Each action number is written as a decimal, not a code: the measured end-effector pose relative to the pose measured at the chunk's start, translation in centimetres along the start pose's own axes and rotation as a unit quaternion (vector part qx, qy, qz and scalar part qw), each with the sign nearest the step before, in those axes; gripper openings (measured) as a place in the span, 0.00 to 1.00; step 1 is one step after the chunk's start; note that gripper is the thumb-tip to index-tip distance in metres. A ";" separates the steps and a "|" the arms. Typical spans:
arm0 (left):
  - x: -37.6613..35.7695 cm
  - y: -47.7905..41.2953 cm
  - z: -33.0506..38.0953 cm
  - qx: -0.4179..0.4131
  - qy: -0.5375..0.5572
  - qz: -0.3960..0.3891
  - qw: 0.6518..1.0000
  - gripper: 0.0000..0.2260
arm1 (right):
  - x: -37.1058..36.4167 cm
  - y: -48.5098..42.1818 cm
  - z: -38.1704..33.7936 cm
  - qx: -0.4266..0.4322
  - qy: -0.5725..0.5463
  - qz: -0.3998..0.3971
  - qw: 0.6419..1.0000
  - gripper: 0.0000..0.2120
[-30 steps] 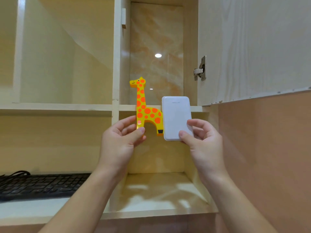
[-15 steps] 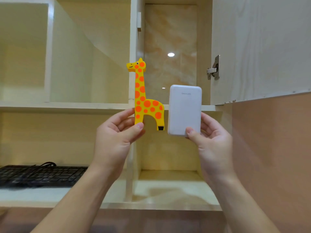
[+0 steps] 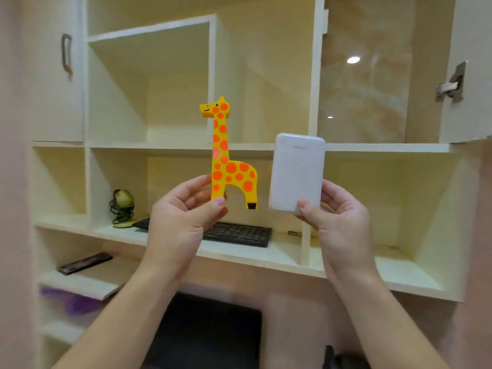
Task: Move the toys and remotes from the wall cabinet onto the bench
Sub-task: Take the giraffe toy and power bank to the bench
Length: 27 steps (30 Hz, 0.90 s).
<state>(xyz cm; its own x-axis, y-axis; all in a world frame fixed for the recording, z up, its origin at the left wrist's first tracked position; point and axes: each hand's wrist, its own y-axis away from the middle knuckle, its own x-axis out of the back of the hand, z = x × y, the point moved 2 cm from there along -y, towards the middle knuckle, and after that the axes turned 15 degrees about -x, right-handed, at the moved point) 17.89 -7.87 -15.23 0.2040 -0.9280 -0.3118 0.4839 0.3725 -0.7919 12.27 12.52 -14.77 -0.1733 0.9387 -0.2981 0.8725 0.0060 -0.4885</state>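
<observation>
So: cabinet (image 3: 149, 146) fills the view behind both hands, compartments open. Both hands are up in front of it, each loaded.

Right hand (image 3: 343, 225) clamps a white slab (image 3: 296, 171) by its lower end, thumb in front, fingers behind. The slab stands upright above the hand.

Left hand (image 3: 181, 225) pinches the giraffe (image 3: 230, 171) by the front leg, thumb and fingers closed on it. The toy is upright above the hand, just left of the slab, not touching it.

Step, by my read: both items are out of the cabinet and in carry; drop-off not yet done. Next move needs a turn or a lowering toward the bench, then setting each down without knocking one on the other.

Keyboard (image 3: 239, 233) sits on the shelf behind the left hand. Dark remote (image 3: 85, 263) on a low shelf down-left of that hand looks like one more to fetch.

Unclear: bench not in view. Dark shape (image 3: 207, 328) below the forearms is blurred, can't name it. Lettering on the slab is too small, so remote or power bank, can't tell. Purple blur (image 3: 72, 299) far down-left is unreadable.
</observation>
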 end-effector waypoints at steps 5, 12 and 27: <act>6.8 2.9 4.2 0.010 -0.046 0.043 0.998 0.20 | -5.7 4.8 2.2 -0.041 0.015 -0.038 0.998 0.20; 14.4 7.6 9.7 0.024 -0.118 0.093 0.988 0.18 | -12.1 11.4 4.9 -0.083 0.034 -0.083 0.993 0.21; 24.4 14.6 15.5 -0.004 -0.268 0.245 0.932 0.18 | -21.8 17.0 10.6 -0.182 -0.033 -0.274 0.944 0.21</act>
<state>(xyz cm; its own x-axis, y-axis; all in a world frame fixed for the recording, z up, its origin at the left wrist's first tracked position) 43.10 -24.95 -26.28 0.7957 -0.5066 -0.3319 0.2150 0.7486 -0.6271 26.05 -11.50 -25.33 -0.6619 0.7367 -0.1386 0.7404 0.6138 -0.2739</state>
